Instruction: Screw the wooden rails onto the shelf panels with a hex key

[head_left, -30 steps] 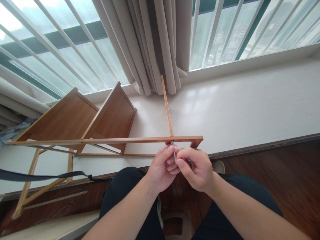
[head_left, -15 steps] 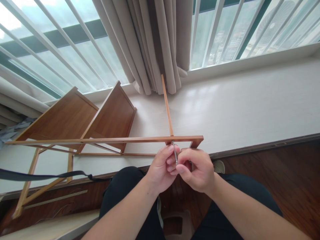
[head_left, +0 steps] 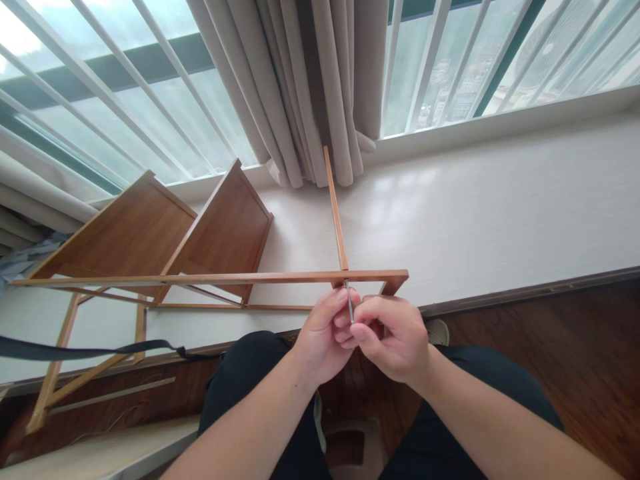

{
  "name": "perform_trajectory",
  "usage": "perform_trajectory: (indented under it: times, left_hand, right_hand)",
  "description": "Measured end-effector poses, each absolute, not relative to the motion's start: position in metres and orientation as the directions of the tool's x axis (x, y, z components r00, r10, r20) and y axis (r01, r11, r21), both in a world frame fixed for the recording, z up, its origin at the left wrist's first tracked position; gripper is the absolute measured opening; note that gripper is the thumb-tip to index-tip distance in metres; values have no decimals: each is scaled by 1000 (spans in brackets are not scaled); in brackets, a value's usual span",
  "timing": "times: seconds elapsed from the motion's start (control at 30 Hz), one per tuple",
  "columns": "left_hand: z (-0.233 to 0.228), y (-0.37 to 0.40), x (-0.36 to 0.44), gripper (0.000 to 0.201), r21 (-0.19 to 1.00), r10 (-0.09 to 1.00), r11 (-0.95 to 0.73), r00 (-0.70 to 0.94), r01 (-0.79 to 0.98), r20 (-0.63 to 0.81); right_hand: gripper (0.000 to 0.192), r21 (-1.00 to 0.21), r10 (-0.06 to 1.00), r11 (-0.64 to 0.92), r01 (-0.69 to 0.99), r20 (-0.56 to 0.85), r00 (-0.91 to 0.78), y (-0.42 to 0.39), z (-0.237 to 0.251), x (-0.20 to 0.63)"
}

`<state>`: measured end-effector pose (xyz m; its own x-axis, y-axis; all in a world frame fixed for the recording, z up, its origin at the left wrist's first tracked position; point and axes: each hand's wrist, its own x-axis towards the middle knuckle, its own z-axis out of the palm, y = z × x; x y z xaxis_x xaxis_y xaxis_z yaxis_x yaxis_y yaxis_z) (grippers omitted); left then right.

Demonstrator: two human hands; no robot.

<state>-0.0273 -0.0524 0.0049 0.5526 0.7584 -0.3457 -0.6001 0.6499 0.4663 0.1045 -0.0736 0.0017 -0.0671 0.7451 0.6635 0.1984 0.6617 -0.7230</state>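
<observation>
A thin metal hex key meets the underside of a long wooden rail, close to where a slim wooden bar joins it from the far side. My left hand is closed around the key's upper part, its thumb lying against the shaft just below the rail. Thumb and forefinger of my right hand pinch the lower end. The two hands almost touch. Whatever the key fits into is hidden by the rail and the fingers.
The rail belongs to a wooden rack with two tilted panels at left, lying on a white ledge. Beige curtains and barred windows stand behind. A black strap crosses the left side. A plastic stool sits between my legs.
The hex key's lower end has slipped slightly behind my right fingertips, and its shaft has shifted a little. Both hands keep nearly the same place.
</observation>
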Motion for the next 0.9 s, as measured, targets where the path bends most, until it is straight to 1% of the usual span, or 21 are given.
perform_trajectory:
  times: [0.17, 0.43, 0.6, 0.9]
  left_hand:
    - [4, -52, -28, 27, 457, 758, 651, 555, -606, -343]
    - [2, -52, -28, 26, 441, 756, 653, 564, -615, -333]
    - [4, -52, -26, 26, 433, 756, 653, 565, -621, -330]
    - [3, -52, -27, 31, 459, 756, 654, 541, -602, -368]
  right_hand:
    - [12, -714, 736, 672, 196, 674, -63, -73, 3, 104]
    - [15, -744, 750, 661, 94, 654, -102, -73, 4, 104]
    - [17, -746, 752, 659, 94, 651, -107, -73, 2, 105]
    - [18, -744, 755, 656, 130, 647, -106, -74, -2, 106]
